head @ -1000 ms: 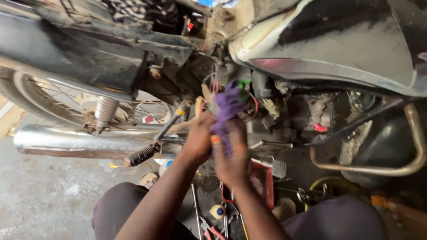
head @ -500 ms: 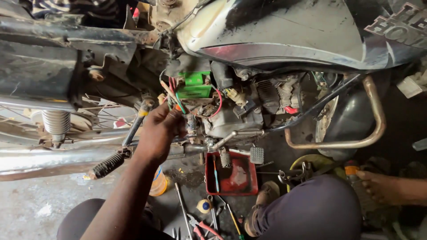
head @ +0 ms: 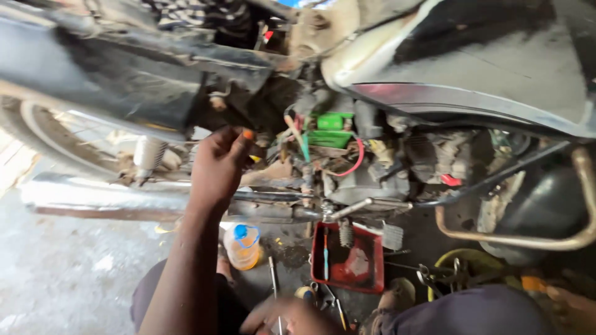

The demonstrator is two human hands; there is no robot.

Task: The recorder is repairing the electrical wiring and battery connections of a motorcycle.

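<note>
My left hand (head: 218,162) is raised beside the motorcycle frame (head: 155,93), just left of the green battery (head: 328,129) and its red wire (head: 357,162). Its fingers are curled together and a small orange bit shows at the fingertips; I cannot tell whether that is a held part. My right hand (head: 292,317) is low at the bottom edge, blurred, over the tools lying on the floor. A thin metal tool (head: 273,282) runs down towards it, and whether the hand grips it is unclear.
A red tray (head: 367,268) with a blue-handled tool sits under the engine. A small orange bottle with a blue cap (head: 242,245) stands on the floor. The chrome exhaust pipe (head: 93,195) runs left; a crash bar (head: 534,239) curves at right.
My right hand has come down from the engine to the tools on the floor. My left hand has drawn back left, away from the battery wires. The purple cloth is gone.
</note>
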